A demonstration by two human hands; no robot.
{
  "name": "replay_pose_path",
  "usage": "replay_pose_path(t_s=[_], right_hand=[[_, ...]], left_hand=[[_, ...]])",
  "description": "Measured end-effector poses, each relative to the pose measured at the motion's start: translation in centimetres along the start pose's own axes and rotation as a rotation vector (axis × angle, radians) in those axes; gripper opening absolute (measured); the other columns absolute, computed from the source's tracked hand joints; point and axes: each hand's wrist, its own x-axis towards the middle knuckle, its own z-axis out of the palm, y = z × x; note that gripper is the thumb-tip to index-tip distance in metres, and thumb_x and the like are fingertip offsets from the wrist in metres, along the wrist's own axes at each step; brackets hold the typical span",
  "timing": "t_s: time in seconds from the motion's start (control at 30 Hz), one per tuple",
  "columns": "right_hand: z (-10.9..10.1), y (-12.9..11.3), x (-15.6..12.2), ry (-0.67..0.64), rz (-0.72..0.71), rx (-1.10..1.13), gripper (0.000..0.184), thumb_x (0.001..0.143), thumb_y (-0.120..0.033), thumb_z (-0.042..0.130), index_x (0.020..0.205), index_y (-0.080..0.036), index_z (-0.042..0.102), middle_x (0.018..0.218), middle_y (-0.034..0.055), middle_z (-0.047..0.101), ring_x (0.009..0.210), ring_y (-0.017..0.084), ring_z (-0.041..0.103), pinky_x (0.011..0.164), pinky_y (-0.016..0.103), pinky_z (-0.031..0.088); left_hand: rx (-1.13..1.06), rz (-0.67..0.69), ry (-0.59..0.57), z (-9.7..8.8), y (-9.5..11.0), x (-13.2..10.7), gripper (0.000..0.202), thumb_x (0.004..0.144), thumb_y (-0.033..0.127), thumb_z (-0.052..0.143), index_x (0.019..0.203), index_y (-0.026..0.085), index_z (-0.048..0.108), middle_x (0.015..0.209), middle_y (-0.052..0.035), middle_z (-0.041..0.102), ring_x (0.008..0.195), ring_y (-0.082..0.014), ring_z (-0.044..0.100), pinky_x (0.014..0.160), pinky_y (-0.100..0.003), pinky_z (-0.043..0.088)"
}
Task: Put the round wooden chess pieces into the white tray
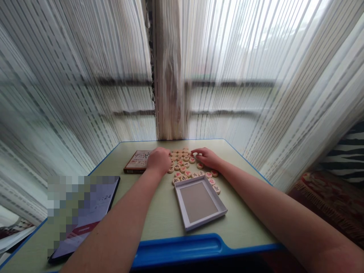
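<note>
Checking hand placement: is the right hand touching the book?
No, the right hand is at the xiangqi pieces, away from the book.

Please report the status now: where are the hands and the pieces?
Left hand and right hand at the round chess pieces. White tray just in front.

Two hands [157, 161], one cardboard tray [196, 179], one book [136, 161]
</note>
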Motion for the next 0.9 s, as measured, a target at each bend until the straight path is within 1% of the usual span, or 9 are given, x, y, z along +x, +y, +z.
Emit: replay_pose_path(t_s=[0.13, 0.23, 0.37, 0.47, 0.57, 0.73, 0.83, 0.9], right_hand=[[0.08, 0.16, -0.02, 0.020, 0.033, -0.001, 0.036, 0.080, -0.019, 0.050, 0.111, -0.023, 0.068, 0.096, 0.0042, 0.067, 0.079, 0.013, 0.060, 0.082, 0.024, 0.046], [0.11, 0.20, -0.09, 0.045, 0.044, 0.001, 0.036, 0.080, -0.021, 0.051, 0.112, -0.023, 0.067, 0.099, 0.0047, 0.067, 0.078, 0.013, 0.061, 0.080, 0.024, 0.047], [-0.02, 0.10, -0.11, 0.046, 0.043, -0.044, 0.032, 0.080, -0.022, 0.051, 0.105, -0.023, 0.071, 0.099, 0.0038, 0.069, 0.081, 0.015, 0.062, 0.081, 0.025, 0.046], [-0.15, 0.14, 0.01, 0.039, 0.049, -0.056, 0.032, 0.079, -0.021, 0.050, 0.103, -0.023, 0.072, 0.096, 0.0039, 0.071, 0.082, 0.016, 0.062, 0.080, 0.026, 0.046], [-0.17, 0.31, 0.14, 0.022, 0.063, -0.027, 0.034, 0.078, -0.019, 0.049, 0.103, -0.021, 0.072, 0.094, 0.0035, 0.072, 0.081, 0.016, 0.063, 0.078, 0.025, 0.046], [-0.15, 0.29, 0.05, -0.010, 0.080, 0.022, 0.031, 0.076, -0.018, 0.050, 0.094, -0.021, 0.075, 0.088, 0.0016, 0.074, 0.076, 0.015, 0.064, 0.074, 0.023, 0.047], [-0.23, 0.13, -0.11, 0.005, 0.083, 0.022, 0.030, 0.076, -0.018, 0.048, 0.089, -0.020, 0.076, 0.085, 0.0016, 0.073, 0.075, 0.015, 0.064, 0.075, 0.023, 0.047], [-0.22, 0.13, -0.14, 0.030, 0.088, 0.010, 0.030, 0.076, -0.020, 0.047, 0.086, -0.020, 0.075, 0.084, 0.0017, 0.073, 0.077, 0.015, 0.064, 0.078, 0.024, 0.047]], left_hand=[[-0.003, -0.004, 0.005, -0.18, 0.00, -0.01, 0.034, 0.072, 0.012, 0.044, 0.090, 0.017, 0.072, 0.093, -0.0097, 0.069, 0.095, -0.0228, 0.059, 0.085, -0.033, 0.046], [-0.011, -0.003, 0.009, -0.29, 0.00, 0.01, 0.033, 0.071, 0.011, 0.044, 0.090, 0.017, 0.072, 0.093, -0.0101, 0.069, 0.096, -0.0230, 0.059, 0.085, -0.033, 0.046], [-0.014, 0.002, 0.012, -0.33, -0.01, 0.04, 0.034, 0.071, 0.012, 0.044, 0.090, 0.016, 0.072, 0.094, -0.0107, 0.069, 0.095, -0.0237, 0.059, 0.084, -0.035, 0.046], [-0.009, 0.006, 0.009, -0.32, -0.03, 0.05, 0.034, 0.071, 0.012, 0.044, 0.090, 0.016, 0.072, 0.094, -0.0108, 0.069, 0.095, -0.0239, 0.059, 0.084, -0.035, 0.046], [-0.005, 0.011, 0.015, -0.32, -0.05, 0.05, 0.034, 0.071, 0.012, 0.044, 0.089, 0.016, 0.072, 0.093, -0.0106, 0.069, 0.095, -0.0239, 0.059, 0.084, -0.035, 0.046], [-0.006, 0.009, 0.013, -0.31, -0.06, 0.09, 0.034, 0.070, 0.013, 0.045, 0.089, 0.016, 0.072, 0.092, -0.0107, 0.069, 0.094, -0.0241, 0.059, 0.084, -0.035, 0.046], [-0.001, 0.006, 0.013, -0.32, -0.08, 0.13, 0.034, 0.071, 0.013, 0.045, 0.090, 0.017, 0.073, 0.091, -0.0095, 0.069, 0.095, -0.0231, 0.059, 0.085, -0.034, 0.046], [0.003, 0.008, 0.013, -0.36, -0.08, 0.13, 0.034, 0.071, 0.013, 0.045, 0.090, 0.017, 0.073, 0.091, -0.0094, 0.069, 0.096, -0.0230, 0.058, 0.086, -0.034, 0.046]])
